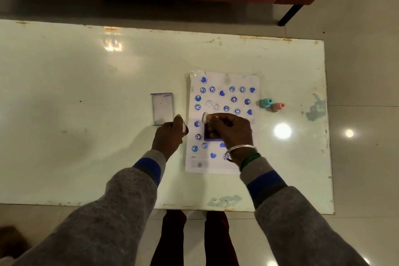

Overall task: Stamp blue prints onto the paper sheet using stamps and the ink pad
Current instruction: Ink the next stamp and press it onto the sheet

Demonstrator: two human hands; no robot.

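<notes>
The white paper sheet (pixel 224 84) lies on the table, covered with several blue smiley and heart prints. A purple ink pad (pixel 209 135) rests on the sheet, partly hidden under my right hand (pixel 232 130). That hand grips a small stamp (pixel 205 117) whose round white end points left, just above the pad. My left hand (pixel 170 136) hovers at the sheet's left edge, closed around a small white piece (pixel 184 128) that I cannot identify. A teal stamp (pixel 266 102) and a pink stamp (pixel 278 107) stand just right of the sheet.
The ink pad's flat lid (pixel 162 108) lies left of the sheet. The pale glossy table (pixel 86 136) has worn edges; its front edge is near my legs. A red-brown sofa with a black leg (pixel 289 14) stands beyond the table.
</notes>
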